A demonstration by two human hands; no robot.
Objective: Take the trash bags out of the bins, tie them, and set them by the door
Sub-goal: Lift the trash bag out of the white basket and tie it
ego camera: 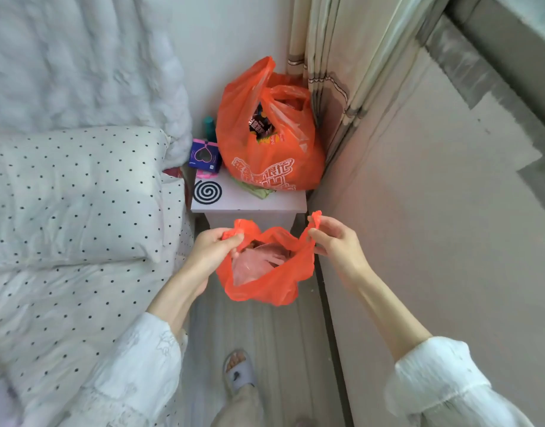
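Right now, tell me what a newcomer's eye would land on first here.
The small orange bag held open at centre, the left hand and right hand each pinching a handle. Behind it, a larger orange bag, stuffed and untied, stands on the white bedside table beside a black spiral coil.

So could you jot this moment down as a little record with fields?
held thing: small orange bag, mouth open, not tied
left hand: grips one handle
right hand: pinches the other handle
inside the bag: crumpled clear plastic
nightstand: carries a bigger orange bag, a black coil, a purple box
left side: dotted bedding
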